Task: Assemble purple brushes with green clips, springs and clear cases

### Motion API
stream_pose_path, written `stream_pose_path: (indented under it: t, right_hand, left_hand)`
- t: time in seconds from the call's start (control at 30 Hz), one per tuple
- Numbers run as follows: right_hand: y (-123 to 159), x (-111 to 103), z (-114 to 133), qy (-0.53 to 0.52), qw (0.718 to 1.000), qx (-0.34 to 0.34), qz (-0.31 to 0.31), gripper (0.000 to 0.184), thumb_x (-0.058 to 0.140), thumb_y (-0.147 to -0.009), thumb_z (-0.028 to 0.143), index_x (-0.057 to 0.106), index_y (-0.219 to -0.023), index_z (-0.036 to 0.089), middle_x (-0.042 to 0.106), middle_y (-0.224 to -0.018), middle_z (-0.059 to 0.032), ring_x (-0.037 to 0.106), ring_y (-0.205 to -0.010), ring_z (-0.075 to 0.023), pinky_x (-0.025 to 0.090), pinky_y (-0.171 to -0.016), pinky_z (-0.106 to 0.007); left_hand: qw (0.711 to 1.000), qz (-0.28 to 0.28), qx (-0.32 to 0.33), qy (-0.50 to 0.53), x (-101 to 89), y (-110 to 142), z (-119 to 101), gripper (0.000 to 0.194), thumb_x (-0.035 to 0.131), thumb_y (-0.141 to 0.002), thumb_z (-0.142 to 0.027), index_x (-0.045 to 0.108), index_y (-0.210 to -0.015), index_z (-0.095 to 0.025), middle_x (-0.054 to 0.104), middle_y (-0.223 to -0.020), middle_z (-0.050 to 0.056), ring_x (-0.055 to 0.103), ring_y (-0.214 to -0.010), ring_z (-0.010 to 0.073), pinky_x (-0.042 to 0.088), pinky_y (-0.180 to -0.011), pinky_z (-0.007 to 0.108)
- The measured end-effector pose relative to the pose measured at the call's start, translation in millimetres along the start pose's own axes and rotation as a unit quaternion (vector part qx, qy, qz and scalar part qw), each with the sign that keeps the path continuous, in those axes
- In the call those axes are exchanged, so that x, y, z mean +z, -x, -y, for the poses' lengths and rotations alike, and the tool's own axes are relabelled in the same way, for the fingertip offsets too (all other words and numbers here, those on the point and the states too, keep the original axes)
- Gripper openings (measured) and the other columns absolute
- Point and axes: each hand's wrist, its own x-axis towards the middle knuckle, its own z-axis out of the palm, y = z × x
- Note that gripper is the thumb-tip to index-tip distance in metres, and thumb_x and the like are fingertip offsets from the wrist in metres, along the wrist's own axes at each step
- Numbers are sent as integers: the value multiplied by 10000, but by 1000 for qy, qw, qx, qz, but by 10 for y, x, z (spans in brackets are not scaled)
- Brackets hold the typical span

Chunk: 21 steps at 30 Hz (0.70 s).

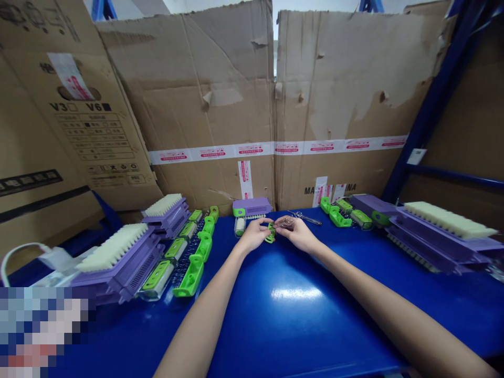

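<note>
Both of my hands meet over the blue table toward its back. My left hand (255, 234) pinches a small green plastic piece (271, 233) from the left. From the right, my right hand (300, 234) has its fingers closed around thin, coppery wire loops (285, 223), with the fingertips close against the green piece. How the wire and the green piece are joined is too small to make out. Just behind my right hand lies a slim grey tool (312, 220) beside a tangle of thin metal wire (297, 214). Behind my left hand sits a purple brush block (252, 206), bristles down.
Purple blocks with pale bristles (114, 247) stand at left, next to rows of green-and-white pieces (158, 275) and green brackets (189, 278). More purple blocks (429, 247) and green brackets (339, 217) lie at right. Cardboard (212, 115) walls the back; a blue post (423, 115) rises at right.
</note>
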Motion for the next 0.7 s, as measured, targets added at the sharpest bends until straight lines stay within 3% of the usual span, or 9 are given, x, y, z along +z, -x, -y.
stream_pose_path:
  t: [0.2,0.37,0.7]
  right_hand:
    - [-10,23,-52,-8,1000,-1,-11,187,633,-720,277,599,-862,160,676,-830,-48,640,-800,-182,499,-802,-343]
    - [13,36,-65,55,998,-31,-23,163,600,-746,247,607,-892,174,678,-867,-46,637,-832,-179,488,-805,-328]
    - [77,71,88,118,990,-68,-16,155,566,-794,263,611,-917,180,677,-846,-35,636,-780,-166,479,-750,-299]
  left_hand:
    - [1000,-12,3,9,-21,-28,25,284,677,-730,-139,561,-986,-103,649,-553,4,627,-499,142,497,-557,254]
    - [1000,-6,14,2,-46,-13,18,326,683,-725,-152,561,-1024,-105,665,-584,9,627,-515,137,491,-571,249]
    - [998,-6,46,-35,-96,-33,69,339,653,-720,-147,582,-1049,-111,681,-625,12,619,-566,131,459,-613,239]
